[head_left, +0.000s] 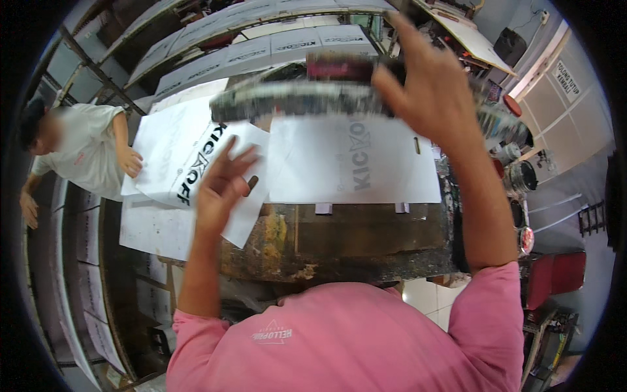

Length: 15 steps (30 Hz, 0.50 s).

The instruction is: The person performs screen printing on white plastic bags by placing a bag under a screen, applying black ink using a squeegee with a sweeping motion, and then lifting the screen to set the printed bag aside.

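My left hand (pixel 221 189), fingers apart, is over a white bag (pixel 199 159) with bold black print and a slot handle, on the left of the worktable (pixel 366 238). Whether it touches the bag, I cannot tell. In front of me lies another flat white bag (pixel 300 163), with a handle slot at its right end and faint grey print. Behind it, a paint-stained screen-printing frame (pixel 294 102) is raised and blurred by motion. Raised at the frame's right part is my right hand (pixel 434 95), its fingers spread and nothing gripped in them.
On the left a person's hand (pixel 129 161) rests by the printed bag. Drying racks (pixel 261 49) with printed white bags stand behind, and shelves (pixel 91 261) run down the left. Paint cans (pixel 520 175) crowd the right edge. A red chair (pixel 555 277) stands at the lower right.
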{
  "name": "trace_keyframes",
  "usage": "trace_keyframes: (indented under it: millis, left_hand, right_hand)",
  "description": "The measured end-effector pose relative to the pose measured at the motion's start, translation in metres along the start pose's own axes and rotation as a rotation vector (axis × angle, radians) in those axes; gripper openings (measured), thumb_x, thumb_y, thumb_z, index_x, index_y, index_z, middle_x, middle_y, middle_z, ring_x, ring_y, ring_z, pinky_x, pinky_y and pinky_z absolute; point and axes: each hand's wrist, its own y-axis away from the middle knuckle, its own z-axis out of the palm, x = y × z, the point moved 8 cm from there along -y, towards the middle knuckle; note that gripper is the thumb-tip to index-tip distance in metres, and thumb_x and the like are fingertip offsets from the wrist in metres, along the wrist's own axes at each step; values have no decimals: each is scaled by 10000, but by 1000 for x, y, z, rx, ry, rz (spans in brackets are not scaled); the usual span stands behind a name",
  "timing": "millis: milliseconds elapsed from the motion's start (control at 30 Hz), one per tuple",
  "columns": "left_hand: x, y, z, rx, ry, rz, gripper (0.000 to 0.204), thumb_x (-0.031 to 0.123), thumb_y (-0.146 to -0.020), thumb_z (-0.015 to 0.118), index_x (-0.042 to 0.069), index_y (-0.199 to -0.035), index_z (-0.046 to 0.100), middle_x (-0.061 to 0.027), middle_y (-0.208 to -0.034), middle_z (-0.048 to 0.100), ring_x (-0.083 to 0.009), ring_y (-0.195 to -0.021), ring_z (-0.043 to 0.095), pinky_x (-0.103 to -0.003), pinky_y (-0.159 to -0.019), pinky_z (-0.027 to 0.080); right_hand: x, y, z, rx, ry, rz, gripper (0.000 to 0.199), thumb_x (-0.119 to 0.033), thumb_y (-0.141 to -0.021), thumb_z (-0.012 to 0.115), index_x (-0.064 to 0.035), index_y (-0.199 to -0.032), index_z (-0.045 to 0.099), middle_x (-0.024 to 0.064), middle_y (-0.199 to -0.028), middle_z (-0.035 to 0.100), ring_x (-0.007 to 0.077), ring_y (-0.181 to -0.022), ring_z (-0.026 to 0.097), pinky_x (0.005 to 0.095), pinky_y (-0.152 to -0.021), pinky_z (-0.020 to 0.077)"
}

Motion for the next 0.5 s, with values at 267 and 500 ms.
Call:
trace_keyframes:
  millis: [267,500]
  left_hand:
    - [-84,102,101,405,812,-709,1168,880,-912,428,-114,-1513,306,-301,-1425,531,-422,-1354,546,-537,-1188,419]
    - [-165,127,93,459,687,-807,1162,890,-912,414,-123,-1476,339,-273,-1339,571,-365,-1228,616,-481,-1103,499]
  right_hand:
    - [-23,200,115,-770,-245,23,337,-358,-923,725,-88,-1124,719,125,-1039,673,350,-1006,635,488,-851,496]
    - [-37,244,161,-691,-256,65,450,-318,-828,809,-91,-1193,675,100,-1031,629,318,-965,626,444,-787,556]
